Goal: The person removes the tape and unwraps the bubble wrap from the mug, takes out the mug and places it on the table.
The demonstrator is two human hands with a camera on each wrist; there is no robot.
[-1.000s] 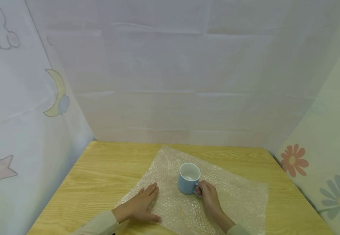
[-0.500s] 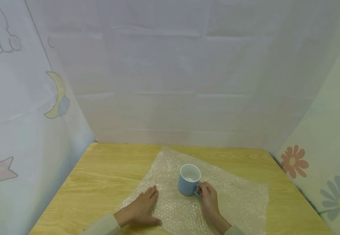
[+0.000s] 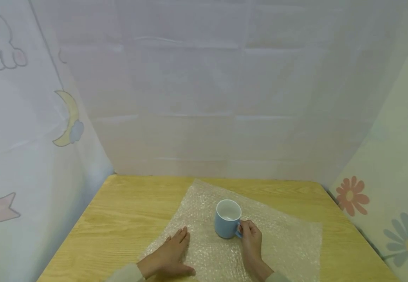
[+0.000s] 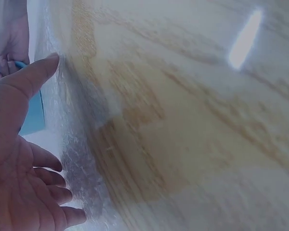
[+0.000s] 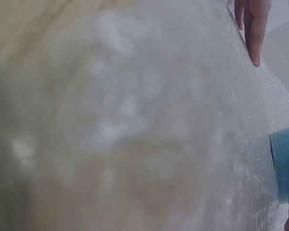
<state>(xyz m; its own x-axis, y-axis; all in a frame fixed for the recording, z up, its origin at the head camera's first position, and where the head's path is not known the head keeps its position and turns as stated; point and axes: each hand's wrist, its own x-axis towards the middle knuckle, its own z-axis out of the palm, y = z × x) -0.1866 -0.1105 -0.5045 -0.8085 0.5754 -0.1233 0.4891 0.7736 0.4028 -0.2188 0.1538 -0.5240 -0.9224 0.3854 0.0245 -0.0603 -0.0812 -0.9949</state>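
A light blue mug (image 3: pixel 226 225) with a white inside stands upright on a sheet of bubble wrap (image 3: pixel 281 235), which lies at an angle over the table. My right hand (image 3: pixel 251 244) pinches the mug's handle from the right side. Spread flat on the left edge of the wrap is my left hand (image 3: pixel 170 252), its fingers straight and its thumb pointing right. The left wrist view has the left hand (image 4: pixel 24 168) along the wrap's edge, with part of the mug (image 4: pixel 34 115) behind it. In the right wrist view the mug's lower part (image 5: pixel 286 156) shows at the right border.
The wooden table (image 3: pixel 119 219) extends to both sides of the wrap. A pale hanging sheet (image 3: pixel 190 98) closes off the back. Printed side sheets stand left and right, one with a moon (image 3: pixel 68 117), the other with a red flower (image 3: pixel 352 196).
The head view has tilted up slightly, so everything sits a little lower in it. Both hands and the mug keep nearly the same places on the wrap.
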